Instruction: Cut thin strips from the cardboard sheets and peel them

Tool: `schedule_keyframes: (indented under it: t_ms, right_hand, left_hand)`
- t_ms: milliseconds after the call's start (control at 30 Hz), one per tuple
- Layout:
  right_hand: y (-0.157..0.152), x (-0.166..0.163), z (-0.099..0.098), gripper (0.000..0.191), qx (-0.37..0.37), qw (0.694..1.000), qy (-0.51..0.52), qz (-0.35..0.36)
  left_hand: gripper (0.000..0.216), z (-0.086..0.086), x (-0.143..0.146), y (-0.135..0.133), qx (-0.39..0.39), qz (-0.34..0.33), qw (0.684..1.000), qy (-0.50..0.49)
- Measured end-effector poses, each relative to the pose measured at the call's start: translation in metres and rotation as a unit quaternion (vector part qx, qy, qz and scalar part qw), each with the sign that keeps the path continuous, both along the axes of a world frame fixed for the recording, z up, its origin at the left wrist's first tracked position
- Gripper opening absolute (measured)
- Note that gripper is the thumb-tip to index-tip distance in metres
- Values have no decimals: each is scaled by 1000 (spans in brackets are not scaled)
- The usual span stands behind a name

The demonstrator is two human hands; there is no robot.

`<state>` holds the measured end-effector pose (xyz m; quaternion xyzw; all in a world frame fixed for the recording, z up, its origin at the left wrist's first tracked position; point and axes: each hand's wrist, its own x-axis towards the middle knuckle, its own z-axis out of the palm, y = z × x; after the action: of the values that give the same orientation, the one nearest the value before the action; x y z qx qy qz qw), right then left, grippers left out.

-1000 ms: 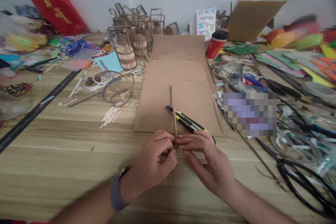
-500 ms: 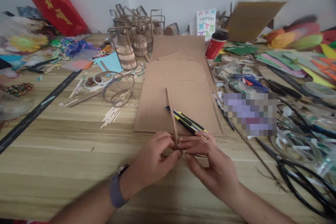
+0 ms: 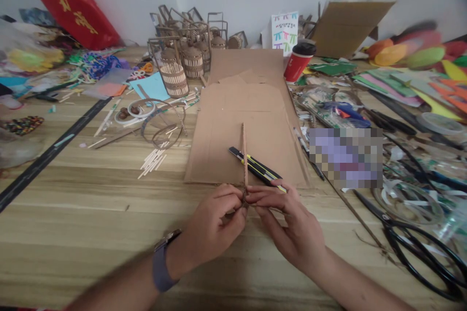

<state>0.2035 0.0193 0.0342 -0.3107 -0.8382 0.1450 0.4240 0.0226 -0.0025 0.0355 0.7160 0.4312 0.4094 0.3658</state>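
A narrow strip of corrugated cardboard [image 3: 244,155] rises nearly upright between my hands, its wavy edge facing me. My left hand [image 3: 213,218], with a watch on the wrist, pinches the strip's lower end between thumb and fingers. From the other side, the fingers of my right hand [image 3: 294,223] press on the same end. Part of that end is hidden by my fingers, and it seems to bend there. Just beyond lies a black and yellow utility knife [image 3: 257,167] on a flat cardboard sheet [image 3: 211,141].
Thin wooden sticks [image 3: 153,159] and curled cardboard strips [image 3: 162,129] lie left of the sheet. Several small stick-sided lanterns [image 3: 174,77] stand at the back. A red cup [image 3: 299,63] is behind the sheet; large black scissors [image 3: 412,248] lie at right among clutter.
The strip's upper end has swung slightly right, making it more upright. Both hands have drawn a little closer around its lower end and still hold it.
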Motion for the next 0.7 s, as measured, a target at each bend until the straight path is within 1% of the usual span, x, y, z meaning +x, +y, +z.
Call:
schedule_keyframes:
  t_ms: [200, 333, 400, 533, 700]
  right_hand:
    - [-1, -1, -1, 18, 2, 1000, 8, -3]
    - [-2, -1, -1, 19, 15, 1000, -2, 0]
    - [-2, -1, -1, 18, 29, 999, -14, -7]
    - [-3, -1, 0, 17, 58, 997, -31, -35]
    - [-4, 0, -1, 18, 44, 998, -38, -35]
  left_hand:
    - [23, -2, -1, 0, -19, -9, 1000, -1]
    - [11, -5, -2, 1, -48, -1, 999, 0]
    - [14, -5, -1, 1, -41, 5, 999, 4]
    - [19, -3, 0, 0, 3, 15, 1000, -2]
    - [19, -1, 1, 0, 4, 24, 1000, -8]
